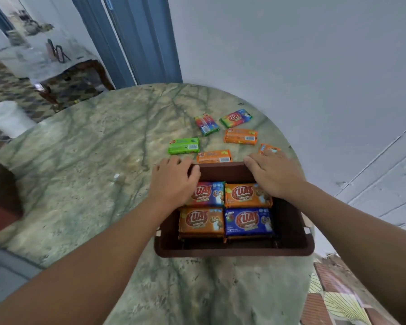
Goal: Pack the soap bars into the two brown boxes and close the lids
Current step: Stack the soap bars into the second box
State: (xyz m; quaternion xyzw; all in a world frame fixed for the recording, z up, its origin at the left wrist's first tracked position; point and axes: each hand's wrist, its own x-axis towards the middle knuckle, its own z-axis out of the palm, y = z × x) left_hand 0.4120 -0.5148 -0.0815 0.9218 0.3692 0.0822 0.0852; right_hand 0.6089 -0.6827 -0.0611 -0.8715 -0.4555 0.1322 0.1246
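Observation:
One open brown box (288, 245) stands on the marble table near its right edge. Inside lie several wrapped soap bars: a rainbow one (212, 193), two orange (246, 195) (201, 222) and a blue one (249, 221). My left hand (174, 181) curls over the far left corner of the box, thumb on the rim. My right hand (272, 174) grips the far right corner. Beyond the box lie loose bars: green (183, 145), orange (214, 156), another orange (240, 136), two rainbow (206, 124) (236, 118), and an orange one (267, 148) partly hidden by my right hand.
The round green marble table (80, 172) stretches to the left. A white wall runs close along the table's far and right side. A white tub (7, 118) stands on the floor at the left, and a second table (56, 66) stands further back.

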